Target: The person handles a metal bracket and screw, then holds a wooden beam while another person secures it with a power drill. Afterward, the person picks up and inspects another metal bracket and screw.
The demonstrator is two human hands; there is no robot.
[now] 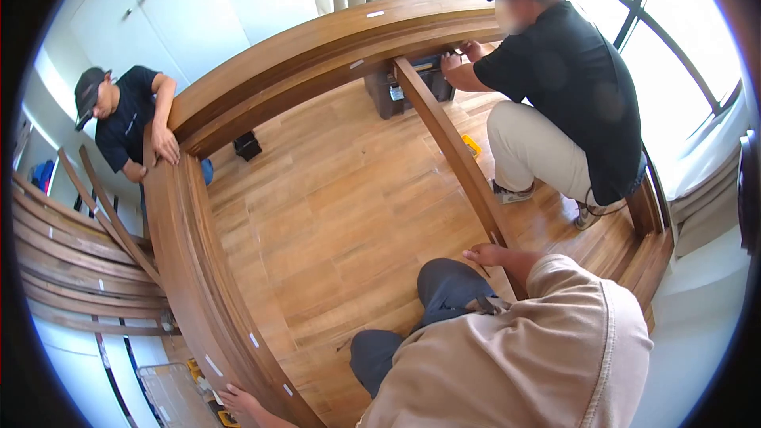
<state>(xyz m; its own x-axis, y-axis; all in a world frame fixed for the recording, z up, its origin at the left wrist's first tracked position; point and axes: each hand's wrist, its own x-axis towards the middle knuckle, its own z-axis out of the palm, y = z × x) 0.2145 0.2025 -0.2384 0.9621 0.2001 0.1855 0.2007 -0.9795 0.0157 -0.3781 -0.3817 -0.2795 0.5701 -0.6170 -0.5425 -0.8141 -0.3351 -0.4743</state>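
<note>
A large brown wooden frame [170,222] stands around the floor area, with a narrower wooden crossbar [456,147] running through it. Near the bottom left, my left hand [242,404] lies on the frame's wide board with its fingers apart, holding nothing. My right hand [485,254] is closed over the crossbar near its lower end, fingertips past its left edge. A thin dark thing beside those fingers is too small to make out. Small white labels are stuck on the frame.
One person [127,123] rests their hands on the frame's left corner. Another person [567,87] crouches at right, hands by a dark bin [388,95]. Long wooden strips [79,250] lie at left. A small black box [247,145] and yellow item [472,145] are on the floor.
</note>
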